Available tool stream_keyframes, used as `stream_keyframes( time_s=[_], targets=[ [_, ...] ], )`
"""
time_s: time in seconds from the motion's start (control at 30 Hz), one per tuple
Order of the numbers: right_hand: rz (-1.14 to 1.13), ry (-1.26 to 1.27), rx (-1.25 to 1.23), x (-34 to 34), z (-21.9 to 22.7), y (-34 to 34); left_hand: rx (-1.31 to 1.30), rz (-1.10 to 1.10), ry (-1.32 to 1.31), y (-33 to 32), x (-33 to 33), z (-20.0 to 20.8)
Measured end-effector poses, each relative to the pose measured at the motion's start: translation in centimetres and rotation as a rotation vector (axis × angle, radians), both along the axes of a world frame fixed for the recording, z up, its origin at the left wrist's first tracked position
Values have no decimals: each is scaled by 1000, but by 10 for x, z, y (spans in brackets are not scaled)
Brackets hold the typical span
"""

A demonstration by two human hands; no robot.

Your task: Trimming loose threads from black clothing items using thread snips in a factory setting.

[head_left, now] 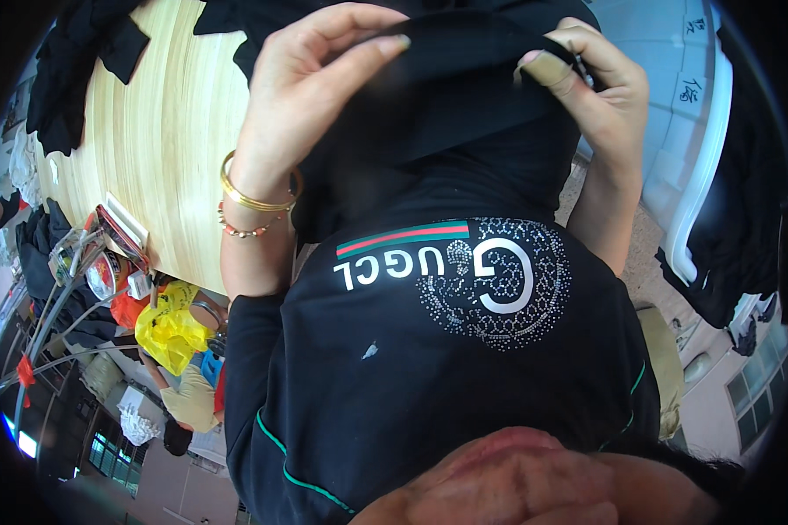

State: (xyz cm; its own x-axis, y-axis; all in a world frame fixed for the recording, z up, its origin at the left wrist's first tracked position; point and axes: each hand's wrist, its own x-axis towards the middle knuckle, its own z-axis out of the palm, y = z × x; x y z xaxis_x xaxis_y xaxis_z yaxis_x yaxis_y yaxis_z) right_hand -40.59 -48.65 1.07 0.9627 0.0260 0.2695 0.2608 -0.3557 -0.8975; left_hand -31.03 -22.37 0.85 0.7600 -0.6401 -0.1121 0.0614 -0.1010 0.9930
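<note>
A black piece of cloth (464, 105) is stretched between my two hands, above my lap and in front of my black sweatshirt. On its left side, my left hand (315, 87) has the edge between thumb and fingers; gold and beaded bracelets circle that wrist. The opposite edge is pinched by my right hand (600, 87), whose thumb is wrapped in tan tape. A small dark metal piece shows between the right fingers, too little of it visible to name. Folds of cloth hide some fingertips.
A light wooden table (175, 114) stands at left, with black cloth pieces (66, 79) on it. A yellow plastic bag (171, 328) hangs near its edge. A pale blue plastic bin (665, 122) is at right, beside black garments (744, 201). Another person (193, 407) is at lower left.
</note>
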Motion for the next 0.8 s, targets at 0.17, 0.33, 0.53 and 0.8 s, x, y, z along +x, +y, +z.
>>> stream_keyframes(
  time_s=[0.17, 0.33, 0.53, 0.8],
  targets=[
    [-228, -146, -166, 14, -6, 20, -98, 28, 88, 10, -3, -4],
    [-10, -124, -180, 15, 32, 46, -176, 35, 174, 5, -8, -7],
    [3, -143, -297, 20, 23, 52, -83, 13, 57, -2, -12, -2],
    [15, -148, -333, 20, 22, 53, -122, -10, 73, -1, -12, -8]
  ],
)
